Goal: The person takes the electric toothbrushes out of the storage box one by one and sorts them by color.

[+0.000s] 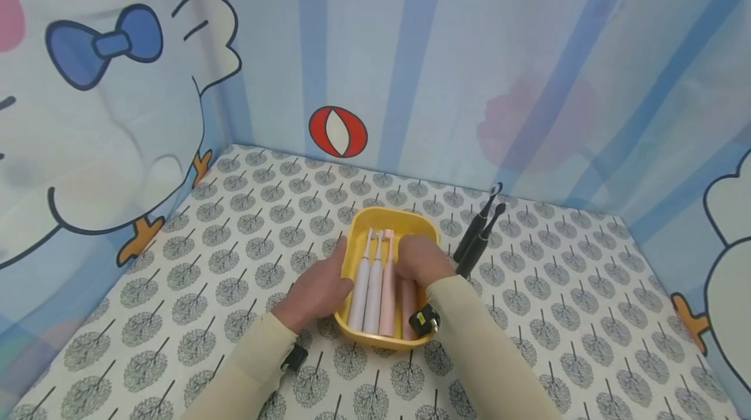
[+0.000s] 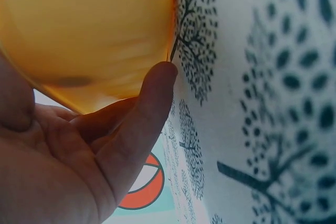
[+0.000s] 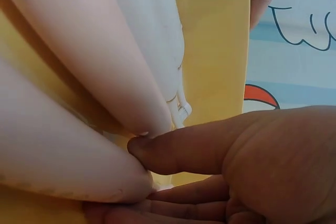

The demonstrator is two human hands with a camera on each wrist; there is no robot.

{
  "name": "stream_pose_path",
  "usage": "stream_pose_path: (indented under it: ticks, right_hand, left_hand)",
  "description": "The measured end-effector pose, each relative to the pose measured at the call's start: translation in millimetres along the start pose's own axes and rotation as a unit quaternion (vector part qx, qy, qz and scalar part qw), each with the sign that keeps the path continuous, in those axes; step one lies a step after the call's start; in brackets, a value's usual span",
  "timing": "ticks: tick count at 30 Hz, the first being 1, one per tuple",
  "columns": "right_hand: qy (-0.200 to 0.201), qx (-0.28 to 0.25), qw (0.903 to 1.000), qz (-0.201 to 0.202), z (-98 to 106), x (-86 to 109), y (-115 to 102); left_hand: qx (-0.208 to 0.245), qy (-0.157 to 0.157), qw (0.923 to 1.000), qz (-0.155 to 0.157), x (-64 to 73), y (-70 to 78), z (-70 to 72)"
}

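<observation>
A yellow plastic basket [image 1: 381, 340] stands on the patterned cloth. Its left wall is gripped by my left hand [image 1: 317, 288], thumb at the rim; in the left wrist view the fingers lie along the outside of the basket [image 2: 89, 24]. Two pale lilac electric toothbrushes [image 1: 366, 293] and a pink one [image 1: 388, 299] lie side by side inside, heads away from me. Reaching in at the right, my right hand [image 1: 422, 257] holds another pink electric toothbrush [image 1: 409, 315], its head end hidden by the hand. In the right wrist view, thumb and fingers close around this toothbrush [image 3: 63, 135].
Two black electric toothbrushes [image 1: 478, 240] lie side by side just right of the basket, close to my right hand. Tree-print cloth [image 1: 235, 263] covers the table. A striped cartoon curtain [image 1: 375, 48] hangs behind it and at both sides.
</observation>
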State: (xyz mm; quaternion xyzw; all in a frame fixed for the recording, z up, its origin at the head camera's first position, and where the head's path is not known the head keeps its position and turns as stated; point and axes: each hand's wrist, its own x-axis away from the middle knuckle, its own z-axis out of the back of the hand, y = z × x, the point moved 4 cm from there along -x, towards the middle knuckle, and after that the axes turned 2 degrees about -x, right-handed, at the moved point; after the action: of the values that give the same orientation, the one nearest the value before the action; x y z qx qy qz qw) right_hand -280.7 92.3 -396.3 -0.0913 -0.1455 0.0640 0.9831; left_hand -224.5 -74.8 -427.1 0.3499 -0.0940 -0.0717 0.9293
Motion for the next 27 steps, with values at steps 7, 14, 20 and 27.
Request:
stream_pose_path:
  ticks: [7,14,20,27]
  right_hand:
    - [-0.003,-0.024,0.9995,-0.019,-1.6,-0.5,2.3]
    - [0.01,-0.036,0.9993,-0.009,-1.4,-0.2,4.6]
    - [0.037,-0.049,0.998,0.011,7.4,1.7,4.9]
    - [0.044,-0.049,0.9978,0.006,21.6,6.1,5.1]
  left_hand:
    - [0.005,-0.003,1.0,0.003,-0.9,0.1,-0.7]
    - [0.012,-0.007,0.9999,0.005,0.6,0.1,-1.4]
    - [0.012,-0.006,0.9999,0.002,0.3,1.3,-0.5]
    - [0.01,-0.004,0.9999,0.009,-0.5,-0.5,-0.8]
